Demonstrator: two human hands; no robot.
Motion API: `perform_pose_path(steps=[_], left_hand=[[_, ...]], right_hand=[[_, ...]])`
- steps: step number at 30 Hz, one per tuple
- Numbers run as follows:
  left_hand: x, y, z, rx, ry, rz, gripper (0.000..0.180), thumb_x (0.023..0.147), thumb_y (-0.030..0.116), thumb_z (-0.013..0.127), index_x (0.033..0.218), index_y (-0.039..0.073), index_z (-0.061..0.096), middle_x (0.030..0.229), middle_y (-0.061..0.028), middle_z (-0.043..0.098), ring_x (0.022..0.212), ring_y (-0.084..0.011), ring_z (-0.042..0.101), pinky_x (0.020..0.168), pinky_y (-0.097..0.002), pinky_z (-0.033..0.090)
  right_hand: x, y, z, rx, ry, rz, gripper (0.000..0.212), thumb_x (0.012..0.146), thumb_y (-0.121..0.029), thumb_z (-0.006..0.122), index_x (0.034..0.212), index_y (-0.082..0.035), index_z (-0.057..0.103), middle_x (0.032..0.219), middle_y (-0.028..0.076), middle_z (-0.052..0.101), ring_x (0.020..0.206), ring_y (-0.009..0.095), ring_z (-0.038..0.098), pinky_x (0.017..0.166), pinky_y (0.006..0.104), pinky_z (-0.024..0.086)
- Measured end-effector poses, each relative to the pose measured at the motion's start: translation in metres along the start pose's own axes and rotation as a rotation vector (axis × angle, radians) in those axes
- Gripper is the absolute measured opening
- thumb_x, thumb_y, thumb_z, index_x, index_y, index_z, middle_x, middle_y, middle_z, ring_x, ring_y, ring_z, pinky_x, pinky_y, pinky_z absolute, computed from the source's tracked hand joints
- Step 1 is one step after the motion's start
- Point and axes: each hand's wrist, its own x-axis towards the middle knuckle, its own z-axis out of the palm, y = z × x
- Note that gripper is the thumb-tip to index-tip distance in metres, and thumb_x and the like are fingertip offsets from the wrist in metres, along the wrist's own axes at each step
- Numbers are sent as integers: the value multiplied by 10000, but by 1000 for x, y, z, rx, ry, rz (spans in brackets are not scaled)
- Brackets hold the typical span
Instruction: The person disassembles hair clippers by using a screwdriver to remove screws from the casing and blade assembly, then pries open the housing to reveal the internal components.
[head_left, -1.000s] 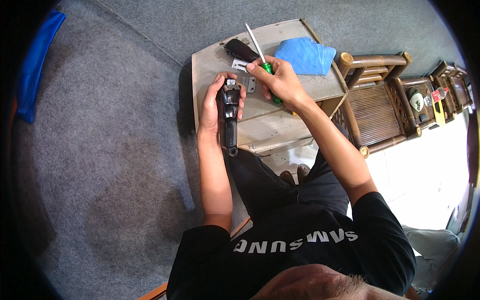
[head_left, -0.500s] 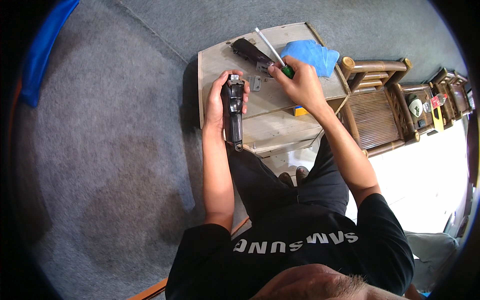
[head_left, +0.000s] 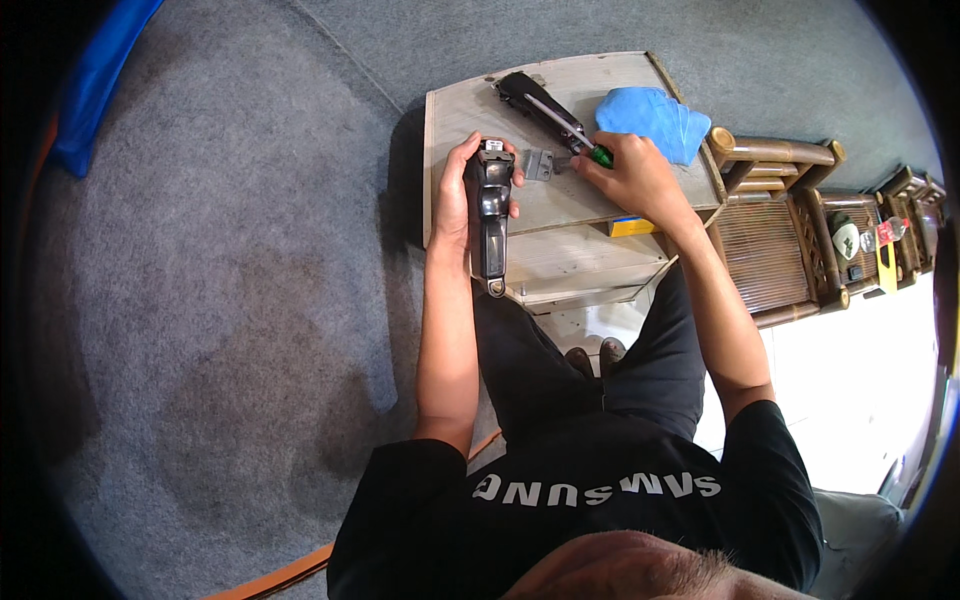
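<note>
Left hand [head_left: 462, 190] grips the clipper [head_left: 491, 215], long axis toward the person; right hand [head_left: 628, 178], beside it, pinches a screwdriver [head_left: 570, 128] over the surface [head_left: 560, 250].

Black hair clipper [head_left: 491, 215] held lengthwise; green-handled screwdriver [head_left: 568, 129] angled over the table.

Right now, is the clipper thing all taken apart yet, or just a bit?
Only partly, it seems. Done: a small metal blade plate and another black casing piece already lie loose on the wooden table. In hand: the left hand grips the black clipper body, while the right hand holds a green-handled screwdriver. Left: the body looks whole, so it likely needs more opening up.
</note>
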Motion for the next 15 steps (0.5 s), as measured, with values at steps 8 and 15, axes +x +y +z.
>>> perform_pose_path(steps=[8, 15], left_hand=[[-1, -1, 0, -12, 34, 16, 464, 1041, 480, 602, 1072, 22, 666, 957, -88, 653, 777, -194, 692, 456, -337, 603], [-2, 0, 3, 7, 57, 27, 457, 1052, 478, 577, 1067, 32, 674, 962, -81, 650, 776, -179, 688, 453, -325, 597]], right_hand=[[5, 1, 4, -79, -73, 2, 380, 933, -389, 758, 1115, -59, 801, 906, 233, 774, 907, 430, 760, 837, 523, 600], [3, 2, 7, -127, -56, 8, 381, 932, -405, 748, 1135, -88, 804, 937, 211, 787, 924, 410, 769, 840, 520, 609]])
